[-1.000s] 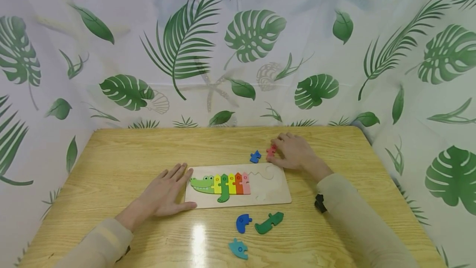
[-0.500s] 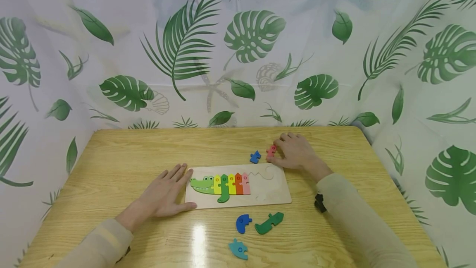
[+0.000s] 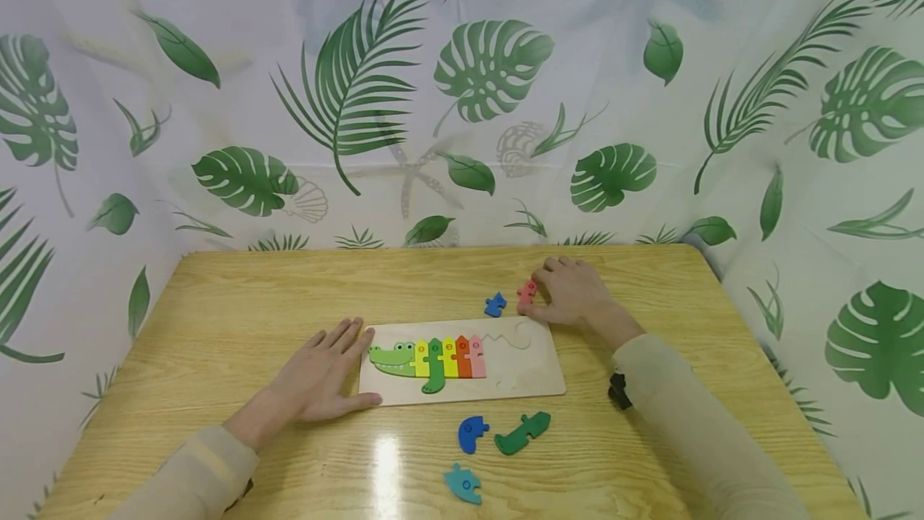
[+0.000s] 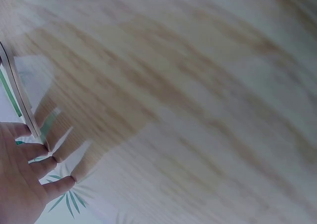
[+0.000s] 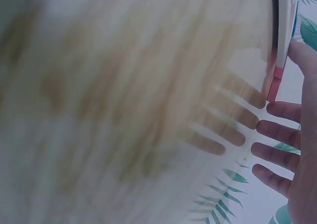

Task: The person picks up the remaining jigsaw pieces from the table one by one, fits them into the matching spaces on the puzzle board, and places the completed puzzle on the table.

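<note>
A pale wooden puzzle board [image 3: 530, 371] carries a crocodile with a green head [image 3: 393, 358] and several numbered body pieces in yellow, green, orange and pink. At its left end lies my left hand [image 3: 321, 375], flat with fingers spread; thumb and index finger are at the board's edge. Beyond the board's right far corner, my right hand [image 3: 573, 295] pinches a red puzzle piece [image 3: 526, 293] between thumb and index finger. In the right wrist view that red piece [image 5: 273, 85] shows between those fingertips, its other fingers spread. Left of it lies a small blue piece [image 3: 495, 304].
In front of the board lie a blue curved piece [image 3: 471, 433], a dark green leg piece [image 3: 521, 434] and a light blue piece [image 3: 463, 484]. The wooden table [image 3: 303, 472] ends at a leaf-patterned cloth [image 3: 404, 207] behind and at both sides.
Barely anything differs: my right hand shifts very slightly around the red piece, which stays beside the blue one. The left hand and the board stay in place.
</note>
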`<state>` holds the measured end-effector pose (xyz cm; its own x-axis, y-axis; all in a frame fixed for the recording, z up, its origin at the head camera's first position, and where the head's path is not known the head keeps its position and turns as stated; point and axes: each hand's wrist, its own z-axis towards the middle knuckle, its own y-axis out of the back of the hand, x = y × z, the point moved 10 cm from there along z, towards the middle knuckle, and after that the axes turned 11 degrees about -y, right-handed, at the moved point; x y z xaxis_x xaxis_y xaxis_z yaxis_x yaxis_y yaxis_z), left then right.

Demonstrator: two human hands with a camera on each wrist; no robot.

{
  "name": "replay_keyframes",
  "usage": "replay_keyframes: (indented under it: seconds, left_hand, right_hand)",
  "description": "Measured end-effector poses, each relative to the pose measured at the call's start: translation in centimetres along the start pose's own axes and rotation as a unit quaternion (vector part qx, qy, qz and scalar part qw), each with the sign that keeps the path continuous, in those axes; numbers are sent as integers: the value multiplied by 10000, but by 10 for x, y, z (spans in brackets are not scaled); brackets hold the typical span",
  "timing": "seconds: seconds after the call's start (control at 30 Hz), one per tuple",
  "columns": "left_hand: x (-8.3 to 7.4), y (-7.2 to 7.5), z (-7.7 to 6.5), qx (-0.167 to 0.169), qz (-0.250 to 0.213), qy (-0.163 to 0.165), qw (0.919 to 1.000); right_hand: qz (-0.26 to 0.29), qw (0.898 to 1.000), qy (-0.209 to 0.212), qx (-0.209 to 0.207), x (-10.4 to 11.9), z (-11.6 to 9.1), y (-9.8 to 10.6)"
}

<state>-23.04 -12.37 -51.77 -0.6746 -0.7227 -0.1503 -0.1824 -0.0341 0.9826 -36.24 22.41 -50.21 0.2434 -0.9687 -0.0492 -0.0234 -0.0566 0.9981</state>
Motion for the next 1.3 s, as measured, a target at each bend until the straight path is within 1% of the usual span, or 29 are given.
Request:
replay_keyframes:
  seconds: [0.3, 0.53, 0.73, 1.03, 1.3]
  left_hand:
    - [0, -2, 0, 6, 19, -2, 10000]
    - [0, -2, -1, -17, 34, 6, 10000]
    - [0, -1, 0, -25, 52, -21, 10000]
    - [-1, 0, 1, 1, 64, -34, 10000]
    - [-1, 0, 2, -12, 69, -39, 10000]
  right_hand:
    - [12, 9999, -81, 61, 1, 2, -1]
    - [139, 9998, -98, 61, 1, 3, 0]
    - [80, 10000, -42, -14, 1, 3, 2]
    - [-233, 9995, 111, -202, 1, -3, 10]
    - [-248, 9989, 214, -340, -1, -7, 14]
